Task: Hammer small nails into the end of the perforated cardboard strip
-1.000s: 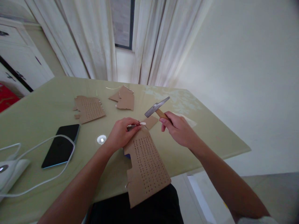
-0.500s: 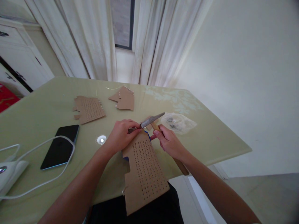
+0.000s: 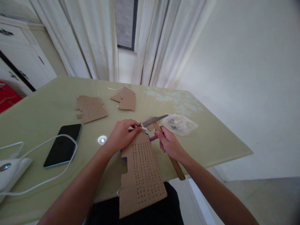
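A hammer (image 3: pixel 155 120) with a wooden handle is gripped near its head by my right hand (image 3: pixel 170 142). Its metal head lies just right of my left fingertips, apart from them. My left hand (image 3: pixel 125 134) rests at the far end of a brown cardboard piece (image 3: pixel 146 168) punched with rows of small holes. Between its thumb and forefinger is a thin, dark nail (image 3: pixel 140 124), mostly covered by the fingers. Something blue shows under the cardboard's far edges, largely hidden. The cardboard's near end hangs over the table edge above my lap.
Two groups of cardboard scraps, a perforated piece (image 3: pixel 92 109) and torn bits (image 3: pixel 126 100), lie farther back on the table (image 3: pixel 217 134). A clear plastic bag (image 3: pixel 180 124) is beyond my right hand. On the left are a phone (image 3: pixel 62 145), a white cable (image 3: pixel 47 181) and a small round shiny object (image 3: pixel 102 139).
The hammer head has moved slightly right, away from my left fingertips, and the nail's tip now shows. The cardboard's near end has swung a little left.
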Demonstrator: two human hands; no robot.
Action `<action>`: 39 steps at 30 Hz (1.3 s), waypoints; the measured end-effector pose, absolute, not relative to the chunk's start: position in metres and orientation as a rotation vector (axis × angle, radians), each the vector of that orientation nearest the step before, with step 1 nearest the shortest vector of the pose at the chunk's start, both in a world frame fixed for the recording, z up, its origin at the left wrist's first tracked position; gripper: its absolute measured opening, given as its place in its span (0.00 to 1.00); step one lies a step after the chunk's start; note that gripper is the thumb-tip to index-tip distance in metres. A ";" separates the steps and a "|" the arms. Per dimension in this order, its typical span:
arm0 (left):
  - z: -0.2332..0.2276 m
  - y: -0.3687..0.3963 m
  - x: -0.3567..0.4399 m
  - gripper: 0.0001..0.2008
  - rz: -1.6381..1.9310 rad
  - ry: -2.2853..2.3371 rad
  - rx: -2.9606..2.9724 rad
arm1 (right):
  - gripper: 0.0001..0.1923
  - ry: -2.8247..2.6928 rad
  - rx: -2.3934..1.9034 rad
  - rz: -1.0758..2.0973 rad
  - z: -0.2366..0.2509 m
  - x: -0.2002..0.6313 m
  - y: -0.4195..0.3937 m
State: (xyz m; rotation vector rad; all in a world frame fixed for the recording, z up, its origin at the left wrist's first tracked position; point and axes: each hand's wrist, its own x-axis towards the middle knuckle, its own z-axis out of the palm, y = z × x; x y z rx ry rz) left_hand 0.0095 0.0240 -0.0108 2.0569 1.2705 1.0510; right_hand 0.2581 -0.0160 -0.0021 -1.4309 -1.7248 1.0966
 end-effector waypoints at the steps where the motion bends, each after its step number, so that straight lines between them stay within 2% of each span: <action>1: -0.010 0.024 0.009 0.10 1.072 1.279 2.056 | 0.17 -1.718 -1.433 1.090 -0.003 0.258 -0.016; 7: -0.006 0.026 0.004 0.11 1.129 1.289 2.104 | 0.20 -1.632 -1.355 1.151 -0.004 0.259 -0.008; 14: -0.008 0.027 -0.003 0.12 0.940 1.381 2.163 | 0.23 -1.186 -1.095 1.444 -0.001 0.252 0.022; 21: -0.007 0.025 0.000 0.13 0.995 1.358 2.050 | 0.19 -1.038 -1.008 1.517 -0.020 0.237 0.062; 29: -0.011 0.023 0.000 0.15 0.941 1.442 1.914 | 0.28 -1.045 -0.998 1.618 -0.046 0.235 0.055; 33: -0.003 0.018 -0.003 0.11 1.095 1.505 1.914 | 0.28 -1.005 -1.027 1.611 -0.048 0.238 0.052; 39: 0.009 0.008 0.003 0.06 1.200 1.328 1.920 | 0.24 -0.999 -1.027 1.587 -0.042 0.241 0.048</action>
